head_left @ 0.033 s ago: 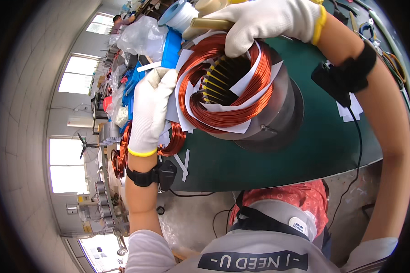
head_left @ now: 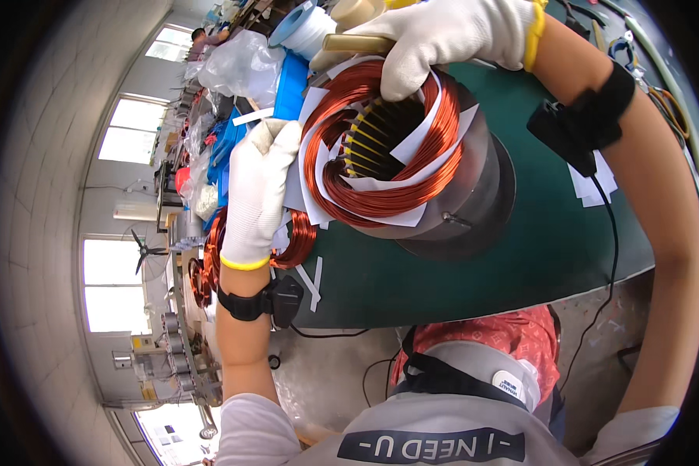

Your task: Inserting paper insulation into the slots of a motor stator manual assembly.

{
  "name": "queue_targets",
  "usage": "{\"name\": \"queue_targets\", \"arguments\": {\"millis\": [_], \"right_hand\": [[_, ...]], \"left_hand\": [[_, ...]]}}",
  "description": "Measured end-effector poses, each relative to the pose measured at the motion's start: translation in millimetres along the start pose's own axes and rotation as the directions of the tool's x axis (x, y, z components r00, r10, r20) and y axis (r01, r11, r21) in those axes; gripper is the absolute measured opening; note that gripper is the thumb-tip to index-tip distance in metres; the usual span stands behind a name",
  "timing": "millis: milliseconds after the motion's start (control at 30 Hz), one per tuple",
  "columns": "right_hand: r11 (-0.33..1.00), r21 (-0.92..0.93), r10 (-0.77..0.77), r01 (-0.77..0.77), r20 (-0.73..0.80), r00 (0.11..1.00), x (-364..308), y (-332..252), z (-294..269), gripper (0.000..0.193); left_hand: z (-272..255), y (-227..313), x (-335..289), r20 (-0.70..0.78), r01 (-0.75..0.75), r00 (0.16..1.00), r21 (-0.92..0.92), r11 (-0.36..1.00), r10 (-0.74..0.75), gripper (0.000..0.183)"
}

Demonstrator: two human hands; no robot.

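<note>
A motor stator [head_left: 460, 190] stands on the green table with its bore facing up. Thick copper windings [head_left: 400, 203] loop around its top, with white insulation paper [head_left: 418, 144] between the bundles and yellow-edged slots inside. My right hand [head_left: 450, 35], in a white glove, grips a tan, flat-sided stick [head_left: 357, 43] above the far side of the windings. Its thumb reaches down over the inner rim. My left hand [head_left: 258, 190], also gloved, is closed at the left of the windings by a white strip [head_left: 254, 116]; whatever its fingers hold is hidden.
Loose copper coils [head_left: 295, 239] and paper strips [head_left: 316, 283] lie left of the stator. Beyond are a blue bin [head_left: 291, 85], clear plastic bags [head_left: 245, 66] and a white spool [head_left: 303, 27]. A cable [head_left: 612, 248] hangs from my right wrist's black device [head_left: 563, 132]. Tools lie far right.
My right forearm has shifted very slightly to the left. Otherwise both hands and the stator look the same.
</note>
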State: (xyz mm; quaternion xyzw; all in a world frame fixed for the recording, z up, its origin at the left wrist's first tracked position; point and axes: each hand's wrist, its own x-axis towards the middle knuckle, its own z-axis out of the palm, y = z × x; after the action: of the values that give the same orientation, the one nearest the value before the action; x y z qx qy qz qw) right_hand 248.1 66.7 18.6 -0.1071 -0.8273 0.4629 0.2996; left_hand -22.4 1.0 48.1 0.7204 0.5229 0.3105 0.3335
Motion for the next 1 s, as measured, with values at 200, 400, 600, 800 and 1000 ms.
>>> {"name": "queue_targets", "arguments": {"millis": [200, 400, 600, 800, 1000], "right_hand": [[0.931, 0.295, 0.173, -0.216, 0.166, 0.971, 7, 1, 0, 0.037], [0.942, 0.202, 0.293, -0.268, -0.101, 0.951, 27, 1, 14, 0.038], [0.985, 0.117, 0.129, -0.125, -0.026, 0.991, 31, 19, 0, 0.030], [0.982, 0.076, 0.183, -0.176, -0.098, 0.978, 23, 20, 1, 0.032], [0.960, 0.168, 0.271, -0.224, -0.357, 0.894, 18, 13, 23, 0.035]], "left_hand": [[5, -7, -12, -0.080, 0.032, 0.996, -0.079, 0.996, -0.038, 0.020], [10, -11, -9, -0.114, -0.023, 0.993, -0.032, 0.999, 0.020, 0.019], [10, -8, 8, -0.059, -0.039, 0.998, -0.061, 0.997, 0.036, 0.018], [10, -16, 23, -0.045, -0.088, 0.995, -0.024, 0.996, 0.087, 0.019], [6, -29, 12, -0.055, -0.153, 0.986, 0.041, 0.987, 0.156, 0.020]]}}
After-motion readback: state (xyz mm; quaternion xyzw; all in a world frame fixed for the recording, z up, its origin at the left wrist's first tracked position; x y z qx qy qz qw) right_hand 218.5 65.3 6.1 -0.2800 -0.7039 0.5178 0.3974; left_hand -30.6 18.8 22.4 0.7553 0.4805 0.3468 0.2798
